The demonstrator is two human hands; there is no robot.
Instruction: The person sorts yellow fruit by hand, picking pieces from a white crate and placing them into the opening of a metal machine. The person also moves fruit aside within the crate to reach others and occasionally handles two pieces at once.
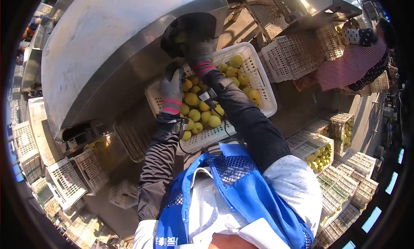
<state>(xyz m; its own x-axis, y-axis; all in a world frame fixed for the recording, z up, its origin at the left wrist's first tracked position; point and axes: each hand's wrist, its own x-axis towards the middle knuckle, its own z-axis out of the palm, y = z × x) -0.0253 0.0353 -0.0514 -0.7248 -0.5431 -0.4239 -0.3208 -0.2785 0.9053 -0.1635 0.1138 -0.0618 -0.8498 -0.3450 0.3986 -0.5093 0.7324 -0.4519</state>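
1. Between the left forearm and right forearm, a gap is open down to the fruit.
2. The right forearm crosses over the white crate; to its right, the fruit is free from above.
3. The metal housing blocks the far left side.
4. Stacked crates stand near the far right corner.

Dark floor, partly sunlit

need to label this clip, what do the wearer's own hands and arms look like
The left hand and right hand wear grey gloves with pink bands at the cuffs. Dark oversleeves cover the forearms, with white shirt sleeves above. Small devices are strapped near the wrists, with thin black cables.
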